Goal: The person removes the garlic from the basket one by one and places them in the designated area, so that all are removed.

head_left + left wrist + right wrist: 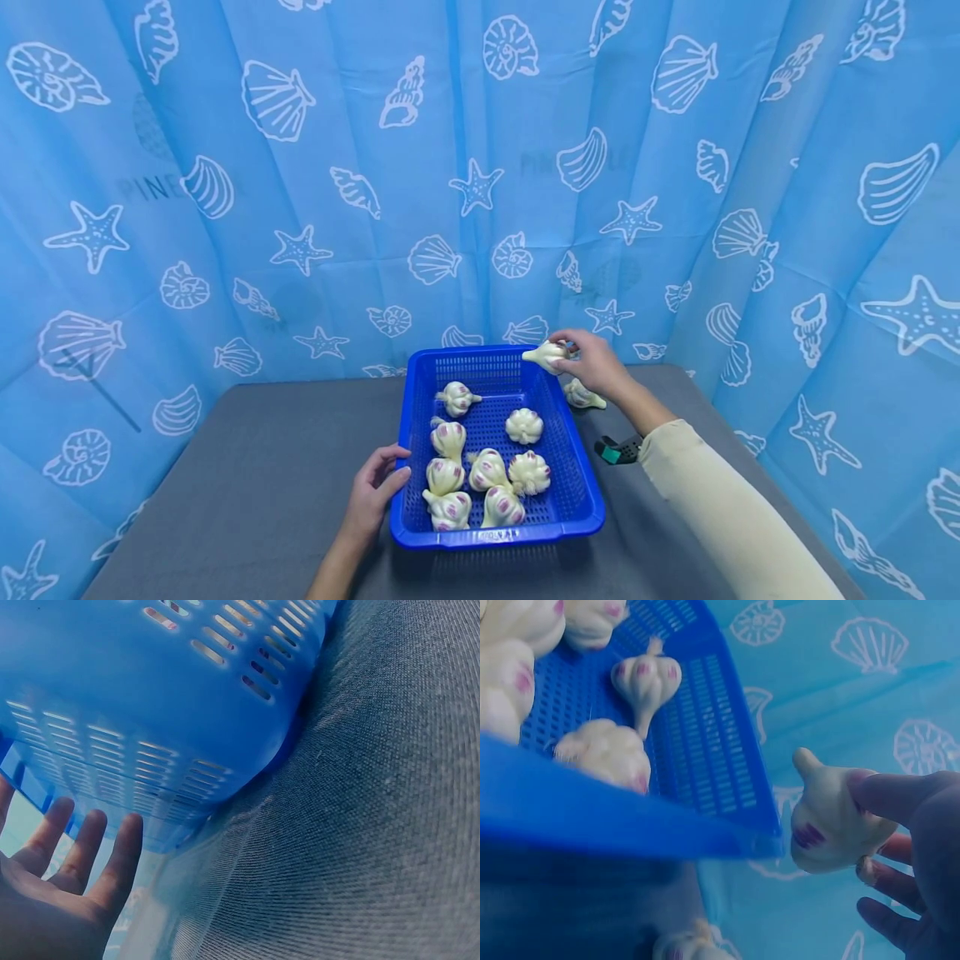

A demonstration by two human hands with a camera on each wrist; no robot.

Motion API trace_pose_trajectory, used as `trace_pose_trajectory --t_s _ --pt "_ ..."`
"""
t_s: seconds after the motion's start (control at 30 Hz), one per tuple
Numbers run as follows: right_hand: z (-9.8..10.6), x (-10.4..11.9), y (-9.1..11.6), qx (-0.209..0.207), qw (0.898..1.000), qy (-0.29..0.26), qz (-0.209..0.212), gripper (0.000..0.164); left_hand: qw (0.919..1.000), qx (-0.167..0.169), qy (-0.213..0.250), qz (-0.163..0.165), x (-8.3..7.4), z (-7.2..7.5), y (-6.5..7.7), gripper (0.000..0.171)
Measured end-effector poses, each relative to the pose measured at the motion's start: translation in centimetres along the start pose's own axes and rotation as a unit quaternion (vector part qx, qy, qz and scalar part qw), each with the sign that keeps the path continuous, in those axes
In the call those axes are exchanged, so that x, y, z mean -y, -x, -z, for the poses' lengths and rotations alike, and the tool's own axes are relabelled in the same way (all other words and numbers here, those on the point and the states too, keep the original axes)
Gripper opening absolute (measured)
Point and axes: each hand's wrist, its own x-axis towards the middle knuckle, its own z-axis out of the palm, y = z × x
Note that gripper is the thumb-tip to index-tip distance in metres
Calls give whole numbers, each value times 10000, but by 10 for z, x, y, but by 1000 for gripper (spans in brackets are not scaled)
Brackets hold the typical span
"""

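Note:
My right hand [597,365] pinches a garlic bulb [832,814] between thumb and fingers, held at the far right corner of the blue plastic basket [588,500]. In the right wrist view the bulb's stem points up, with a purple patch on its side. Several whitish garlic bulbs with purple marks lie in the basket, among them one bulb [523,426] on the right and another bulb [457,398] at the far left. The left hand [371,492] is at the basket's left rim, its fingers fairly straight beside the slotted wall in the left wrist view.
Another garlic bulb [583,395] lies on the grey tabletop [292,475], just outside the basket's right side. Near it is a black strap-like item [618,450] with a green patch. A blue curtain [480,208] with white shells hangs behind and at the sides.

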Motion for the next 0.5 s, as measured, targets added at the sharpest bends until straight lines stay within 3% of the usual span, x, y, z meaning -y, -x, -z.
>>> trace_pose_trajectory --t_s 0.5 --pt "7 -48 15 -659 9975 207 -147 38 9999 19 -53 114 -4 -2 1 24"
